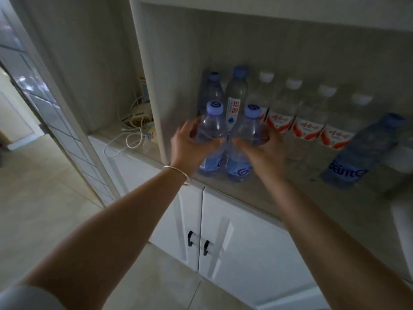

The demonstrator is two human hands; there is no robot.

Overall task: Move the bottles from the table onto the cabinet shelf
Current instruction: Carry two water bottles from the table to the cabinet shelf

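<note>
Two clear bottles with blue caps and blue labels stand upright side by side near the front edge of the cabinet shelf (257,198). My left hand (190,146) grips the left bottle (212,128) around its middle. My right hand (263,151) grips the right bottle (248,130) the same way. Behind them stand two more blue-capped bottles (237,90) and a row of several white-capped bottles with red-and-white labels (281,108). A larger blue bottle (362,153) stands at the right.
A vertical divider (154,86) bounds the shelf on the left; beyond it lie white cables and chargers (134,124). White cabinet doors with black handles (199,240) sit below. A white object (402,159) is at the right edge.
</note>
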